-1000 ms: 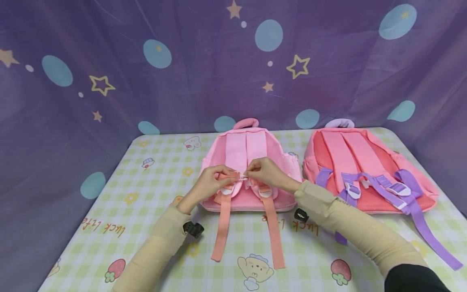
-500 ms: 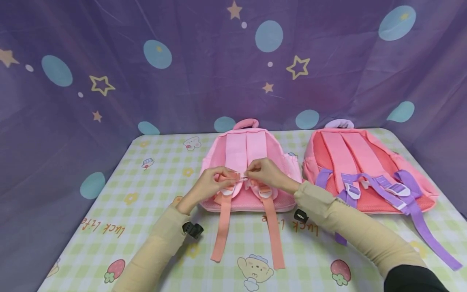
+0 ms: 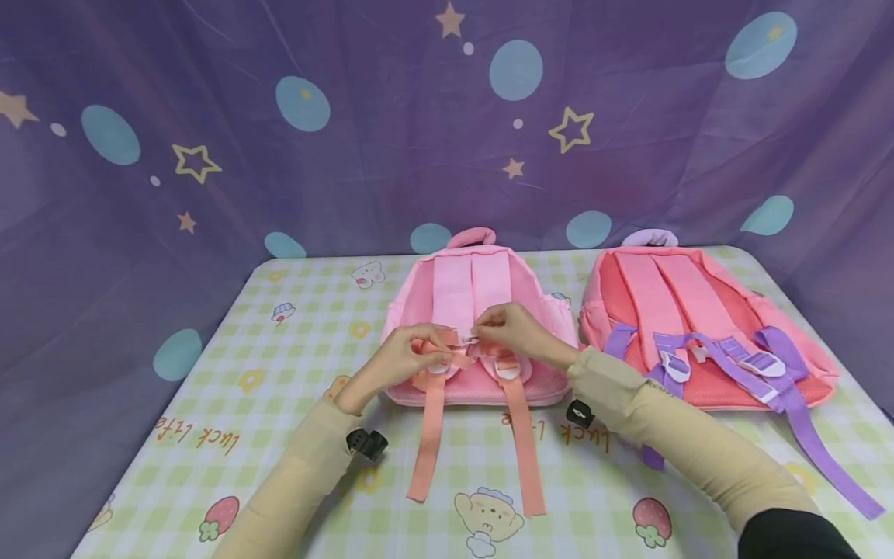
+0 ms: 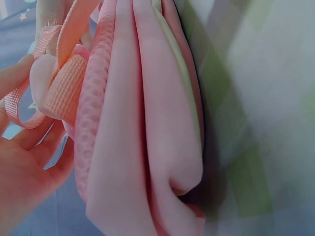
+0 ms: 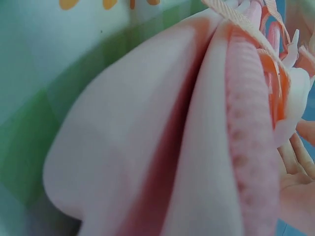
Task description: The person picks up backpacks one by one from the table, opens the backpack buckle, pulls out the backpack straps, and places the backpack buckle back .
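A light pink backpack lies with its shoulder straps facing up in the middle of the table. Over its lower part, my left hand pinches an orange webbing strap, which bends in a loop near the fingers in the left wrist view. My right hand pinches at a small white buckle between the two hands; the fingers cover much of it. Two long orange strap tails hang from white adjusters onto the table.
To the right lies a coral pink backpack with purple straps and white buckles, one tail trailing toward the table's right edge. A green checked cloth covers the table. Behind stands a purple curtain.
My left fingers have slid slightly down and away from the white buckle, and a short orange strap end now shows beside them. The right hand has shifted a touch to the right.
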Available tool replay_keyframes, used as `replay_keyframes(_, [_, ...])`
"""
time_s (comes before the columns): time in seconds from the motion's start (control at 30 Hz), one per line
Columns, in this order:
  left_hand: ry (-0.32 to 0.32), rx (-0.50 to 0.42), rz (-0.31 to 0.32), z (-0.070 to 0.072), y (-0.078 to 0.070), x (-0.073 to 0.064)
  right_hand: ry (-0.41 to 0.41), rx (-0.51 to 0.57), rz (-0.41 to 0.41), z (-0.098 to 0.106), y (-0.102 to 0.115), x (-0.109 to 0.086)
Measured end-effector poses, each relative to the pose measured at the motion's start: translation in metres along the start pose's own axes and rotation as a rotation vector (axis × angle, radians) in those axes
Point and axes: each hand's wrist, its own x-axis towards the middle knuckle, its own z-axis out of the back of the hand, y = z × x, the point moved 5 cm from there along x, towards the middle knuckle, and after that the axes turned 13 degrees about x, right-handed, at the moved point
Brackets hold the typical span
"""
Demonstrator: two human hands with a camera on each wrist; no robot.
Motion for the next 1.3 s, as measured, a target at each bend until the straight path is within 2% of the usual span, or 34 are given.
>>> replay_keyframes(0.17, [0.023, 0.020, -0.004, -0.001, -0.001, -0.002, 0.017, 0.022, 0.008, 0.002, -0.014, 0.006])
replay_keyframes(0.33, [0.031, 0.053, 0.001, -0.001, -0.002, -0.004, 0.039, 0.056, -0.024, 0.003, -0.034, 0.012])
replay_keyframes(0.57, [0.037, 0.026, 0.009, -0.001, -0.006, -0.005, 0.062, 0.096, -0.009, 0.001, -0.037, 0.012])
replay_keyframes(0.7, [0.051, 0.029, 0.009, 0.002, -0.022, -0.007, 0.063, 0.081, 0.014, 0.001, -0.037, 0.012])
replay_keyframes(0.8, [0.067, 0.073, 0.017, 0.006, -0.037, -0.010, 0.062, 0.072, 0.025, 0.002, -0.037, 0.012])
replay_keyframes(0.9, [0.080, 0.104, 0.036, 0.008, -0.043, -0.011, 0.064, 0.070, 0.033, 0.003, -0.037, 0.013])
replay_keyframes(1.03, [0.085, 0.107, 0.051, 0.006, -0.039, -0.010, 0.071, 0.049, 0.043, 0.004, -0.038, 0.012])
replay_keyframes(1.17, [0.075, 0.103, 0.057, 0.002, -0.022, -0.005, 0.075, 0.038, 0.045, 0.004, -0.038, 0.012])
replay_keyframes(1.3, [0.039, 0.146, 0.045, 0.000, -0.009, 0.001, 0.078, 0.052, 0.040, 0.004, -0.038, 0.011])
